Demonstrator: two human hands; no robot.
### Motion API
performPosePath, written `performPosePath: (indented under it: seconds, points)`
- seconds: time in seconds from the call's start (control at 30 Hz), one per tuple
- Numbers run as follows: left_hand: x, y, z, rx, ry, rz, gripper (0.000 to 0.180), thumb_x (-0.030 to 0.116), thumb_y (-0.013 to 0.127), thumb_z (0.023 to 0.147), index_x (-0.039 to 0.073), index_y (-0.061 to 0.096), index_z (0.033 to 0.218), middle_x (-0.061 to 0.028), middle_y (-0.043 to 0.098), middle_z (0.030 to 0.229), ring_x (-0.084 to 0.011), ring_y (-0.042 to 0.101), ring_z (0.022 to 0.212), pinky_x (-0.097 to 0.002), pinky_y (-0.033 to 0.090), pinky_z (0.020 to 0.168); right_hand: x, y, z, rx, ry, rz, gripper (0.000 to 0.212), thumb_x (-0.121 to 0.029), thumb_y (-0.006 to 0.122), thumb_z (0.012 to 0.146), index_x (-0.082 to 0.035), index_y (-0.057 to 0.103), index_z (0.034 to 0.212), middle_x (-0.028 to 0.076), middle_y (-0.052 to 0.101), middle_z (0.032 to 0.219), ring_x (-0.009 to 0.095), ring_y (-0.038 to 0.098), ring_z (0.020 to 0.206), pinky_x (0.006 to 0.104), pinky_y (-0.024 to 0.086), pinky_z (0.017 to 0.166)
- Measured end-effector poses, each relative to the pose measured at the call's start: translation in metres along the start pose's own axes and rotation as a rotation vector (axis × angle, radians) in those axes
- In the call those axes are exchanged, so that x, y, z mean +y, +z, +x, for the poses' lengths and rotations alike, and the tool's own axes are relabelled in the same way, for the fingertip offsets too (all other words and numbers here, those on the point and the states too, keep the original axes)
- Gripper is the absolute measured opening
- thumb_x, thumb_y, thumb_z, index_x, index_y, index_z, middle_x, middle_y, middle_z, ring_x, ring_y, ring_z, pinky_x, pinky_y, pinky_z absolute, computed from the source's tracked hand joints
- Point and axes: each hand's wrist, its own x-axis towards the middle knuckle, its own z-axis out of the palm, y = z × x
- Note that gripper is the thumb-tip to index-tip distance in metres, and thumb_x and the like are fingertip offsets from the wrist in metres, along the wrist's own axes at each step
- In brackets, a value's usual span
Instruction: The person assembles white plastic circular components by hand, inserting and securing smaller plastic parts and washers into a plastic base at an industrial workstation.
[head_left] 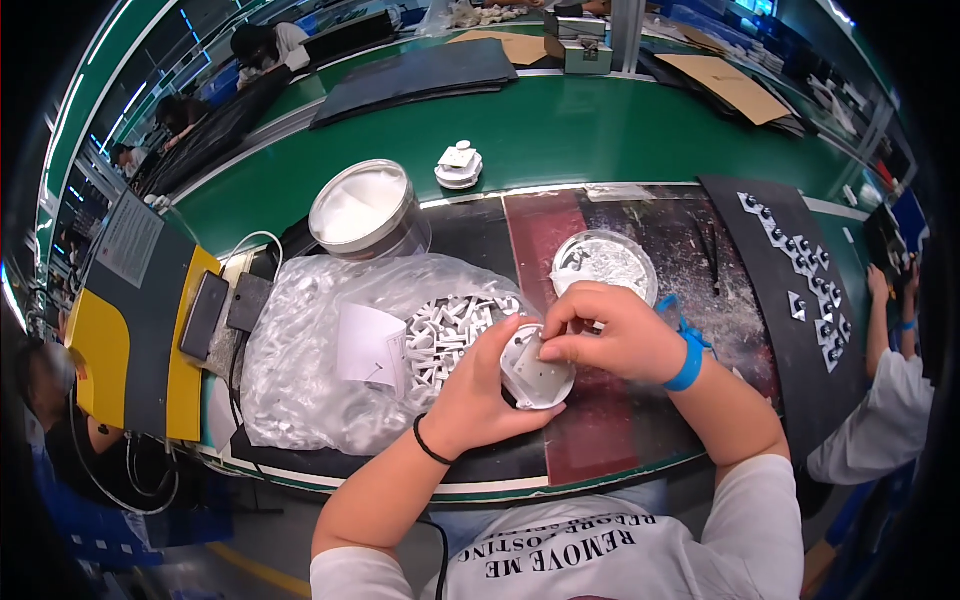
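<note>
Low over the front of the bench, my left hand (478,398) grips a round white plastic housing (541,382) by its rim. A pale flat plate with small holes shows inside it. My right hand (622,335), a blue strap on its wrist, is closed in a pinch at the housing's upper right edge. Whatever those fingertips hold is hidden. Just left of my hands, a clear plastic bag (300,350) lies open with many small white plastic parts (445,335) in it. Behind my right hand stands a round clear tub (640,258) of small white and silvery pieces.
A clear tub of white material (361,205) stands behind the bag. Stacked white round parts (459,168) sit on the green bench (560,130). At left is a yellow-grey machine (130,300); at right, a black sheet (790,290) carries several small white pieces. Another person's arm (880,345) is beyond.
</note>
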Motion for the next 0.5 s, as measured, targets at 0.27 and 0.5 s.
performPosePath:
  seconds: [0.27,0.5]
  points:
    - [0.0,-0.001,0.0,0.008,-0.047,0.043,0.1,0.017,0.081,0.059,0.01,0.018,0.136,-0.0194,0.047,0.123,-0.039,0.052,0.106,-0.0435,0.043,0.089,0.008,0.016,-0.01,0.241,-0.342,-0.489,0.037,-0.033,0.077,0.065,-0.011,0.064,0.091,0.004,0.06,0.089,0.024,0.053,0.082,0.033,0.041,0.074]
    - [-0.002,-0.005,0.001,-0.09,-0.014,-0.016,0.111,0.011,0.081,0.059,0.019,0.006,0.141,-0.0218,0.046,0.122,-0.0327,0.054,0.105,-0.0427,0.044,0.087,0.005,0.006,-0.009,0.043,-0.461,-0.478,0.039,-0.029,0.078,0.064,-0.011,0.065,0.096,0.003,0.056,0.105,0.024,0.047,0.099,0.0359,0.036,0.087]
